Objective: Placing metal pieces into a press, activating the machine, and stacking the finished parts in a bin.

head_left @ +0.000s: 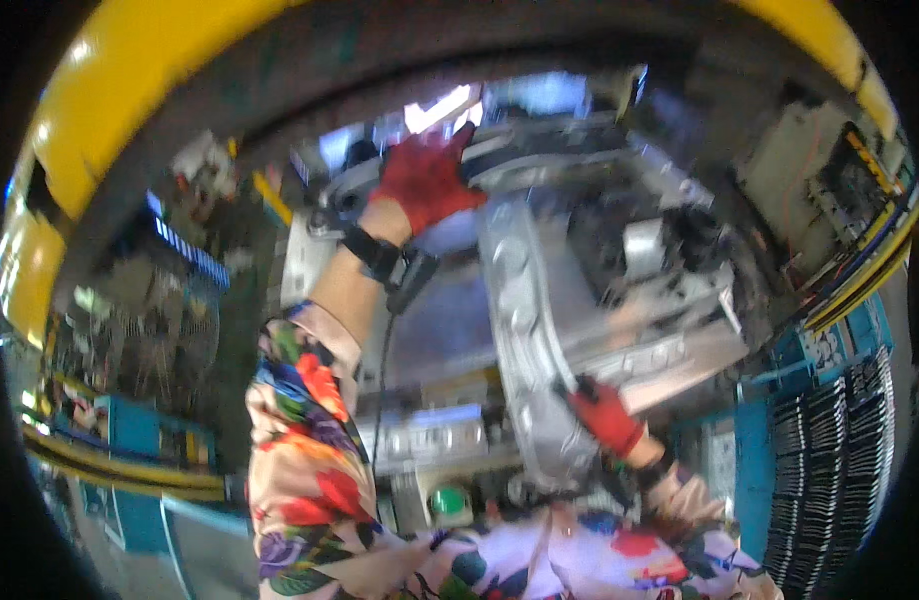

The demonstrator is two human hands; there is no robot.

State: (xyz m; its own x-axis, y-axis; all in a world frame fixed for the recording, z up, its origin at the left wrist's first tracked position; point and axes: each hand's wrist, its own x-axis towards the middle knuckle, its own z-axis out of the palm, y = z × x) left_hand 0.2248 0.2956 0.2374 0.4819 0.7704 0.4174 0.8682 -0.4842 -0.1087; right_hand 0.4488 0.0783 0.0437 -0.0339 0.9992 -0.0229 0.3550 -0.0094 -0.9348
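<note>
A long stamped sheet-metal part (pixel 521 310), silvery with rounded bosses and holes, slants from the far middle down toward me. At its near right edge, my right hand (pixel 605 415) in a red glove is closed on the rim. My left hand (pixel 430 185), also red-gloved, reaches far forward to the left of the part's far end. Its fingers look spread over a curved grey metal piece (pixel 550 160), though motion blurs them; whether it touches the part I cannot tell. A black device (pixel 405 275) with a cable is strapped to my left wrist.
Metal fixture blocks (pixel 645 250) stand right of the part. A green button (pixel 448 502) sits near my body. Yellow machine framing (pixel 130 80) arches overhead at left. At right, a blue rack (pixel 755 450) stands beside stacked dark metal parts (pixel 830 450); yellow-black rails (pixel 865 265) run above.
</note>
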